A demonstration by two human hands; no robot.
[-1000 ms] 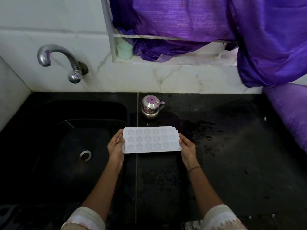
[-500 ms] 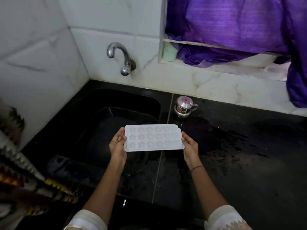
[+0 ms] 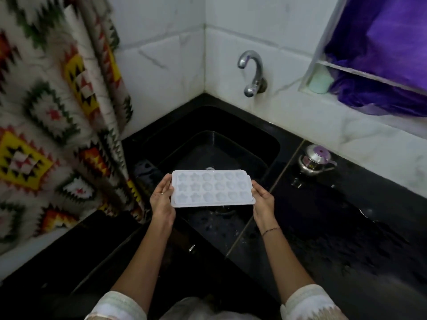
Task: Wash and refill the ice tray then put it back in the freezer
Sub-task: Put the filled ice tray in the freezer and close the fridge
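- Two hands hold a white ice tray (image 3: 212, 188) level above the black sink (image 3: 272, 146), one hand at each short end.
- Left hand (image 3: 163, 199) clasps the tray's left end, fingers curled along the edge and thumb on top; a ring shows on one finger.
- Right hand (image 3: 263, 200) grips the right end in the same way, thumb over the rim and fingers beneath; a thin dark bracelet (image 3: 270, 231) circles that wrist.
- Eighteen moulds fill the tray in three rows of six: stars at the left, rounder shapes at the right. Whether they hold water cannot be told.
- Chrome tap (image 3: 253, 73) juts from the white marble wall (image 3: 161, 54) behind the sink, well apart from the tray; no water runs from it.
- Black stone counter (image 3: 346, 227) lies to the right of the sink and looks wet in patches.
- Small steel pot with a purple lid knob (image 3: 315, 162) stands on the counter near the wall, just right of the sink.
- Purple cloth (image 3: 381, 54) fills a wall niche at upper right, with a pale green cup (image 3: 320, 82) beside it on the niche ledge.
- Patterned curtain (image 3: 53, 112) in white, yellow, red and green hangs at the left, blurred.
- Pale sleeves cover both forearms near the bottom edge.
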